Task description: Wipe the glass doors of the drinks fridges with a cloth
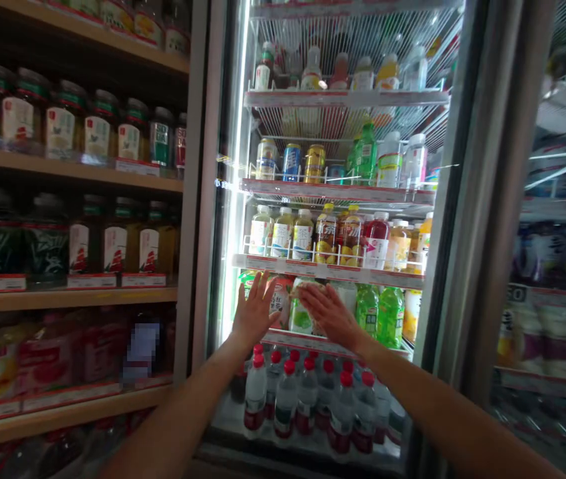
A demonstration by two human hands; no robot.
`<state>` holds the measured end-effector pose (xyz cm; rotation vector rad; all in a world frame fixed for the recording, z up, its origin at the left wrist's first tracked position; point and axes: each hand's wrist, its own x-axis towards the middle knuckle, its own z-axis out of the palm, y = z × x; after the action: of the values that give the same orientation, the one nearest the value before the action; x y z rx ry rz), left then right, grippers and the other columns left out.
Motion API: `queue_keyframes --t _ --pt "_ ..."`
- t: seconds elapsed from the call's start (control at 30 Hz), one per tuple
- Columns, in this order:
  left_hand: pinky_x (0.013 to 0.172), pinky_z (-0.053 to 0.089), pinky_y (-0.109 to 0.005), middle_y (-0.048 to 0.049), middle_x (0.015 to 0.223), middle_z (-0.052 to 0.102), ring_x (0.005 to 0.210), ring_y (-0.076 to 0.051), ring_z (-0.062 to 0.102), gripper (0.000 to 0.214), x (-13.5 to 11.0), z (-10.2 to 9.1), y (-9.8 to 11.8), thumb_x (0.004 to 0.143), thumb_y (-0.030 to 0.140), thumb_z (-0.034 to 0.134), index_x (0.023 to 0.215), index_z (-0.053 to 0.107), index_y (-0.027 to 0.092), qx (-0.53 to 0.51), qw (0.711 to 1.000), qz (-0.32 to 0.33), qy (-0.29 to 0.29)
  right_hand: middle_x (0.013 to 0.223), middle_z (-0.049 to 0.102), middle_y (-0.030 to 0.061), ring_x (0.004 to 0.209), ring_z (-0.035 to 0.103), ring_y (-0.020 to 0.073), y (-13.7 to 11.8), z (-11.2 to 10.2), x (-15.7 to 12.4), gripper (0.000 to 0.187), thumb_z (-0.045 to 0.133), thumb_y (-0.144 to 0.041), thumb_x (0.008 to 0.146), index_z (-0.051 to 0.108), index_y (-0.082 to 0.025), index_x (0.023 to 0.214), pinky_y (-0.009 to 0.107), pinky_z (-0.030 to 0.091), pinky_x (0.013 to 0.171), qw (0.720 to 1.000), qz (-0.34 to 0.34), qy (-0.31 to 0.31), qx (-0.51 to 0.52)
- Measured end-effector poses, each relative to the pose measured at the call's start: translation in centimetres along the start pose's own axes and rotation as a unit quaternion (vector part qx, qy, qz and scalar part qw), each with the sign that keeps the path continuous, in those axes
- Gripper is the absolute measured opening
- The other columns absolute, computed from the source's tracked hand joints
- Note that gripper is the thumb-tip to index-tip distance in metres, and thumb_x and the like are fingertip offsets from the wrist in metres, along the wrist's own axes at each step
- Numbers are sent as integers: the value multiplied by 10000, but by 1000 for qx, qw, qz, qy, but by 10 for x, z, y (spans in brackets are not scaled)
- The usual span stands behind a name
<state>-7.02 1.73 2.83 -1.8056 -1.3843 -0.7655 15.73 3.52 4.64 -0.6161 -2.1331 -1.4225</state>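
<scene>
Both my arms reach forward to a lit drinks fridge. My left hand is raised with its fingers apart and holds nothing. Behind it are a green pack and a red pack on the second-lowest shelf. My right hand is stretched flat, fingers pointing left and nothing in its grasp. It partly covers a white and green pack. Green bottles stand on the same shelf, right of that hand. Whether either hand touches a pack or glass, I cannot tell.
Below my hands stand several clear bottles with red caps. Tea bottles and cans fill higher shelves. A metal door frame borders the right. Wooden shelves with bottles and packs stand left.
</scene>
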Motion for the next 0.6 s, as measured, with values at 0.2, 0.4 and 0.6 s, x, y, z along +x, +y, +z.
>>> queue_keyframes --t 0.2,0.4,0.6 --pt "1086 212 -559 -130 1513 153 1406 -285 132 709 -2 1 0 836 426 519 1431 234 166 0 1000 -2 9 1465 336 75 1413 115 193 22 -6 13 597 460 -179 819 326 -159 1401 454 -26 1153 989 140 44 -15" --pt "1081 227 -557 -129 1513 160 1402 -288 150 716 -2 3 -2 829 432 525 1429 241 163 9 1000 11 8 1447 371 60 1399 173 186 36 -14 7 580 439 -184 818 343 -178 1390 446 -15 1152 990 133 35 -19" --pt "1095 200 -547 -126 1513 174 1406 -283 132 710 -4 7 -3 837 428 502 1435 226 165 6 1000 1 20 1443 375 83 1391 201 189 42 -27 -28 563 416 -198 835 335 -165 1392 433 51 1148 976 204 54 -48"
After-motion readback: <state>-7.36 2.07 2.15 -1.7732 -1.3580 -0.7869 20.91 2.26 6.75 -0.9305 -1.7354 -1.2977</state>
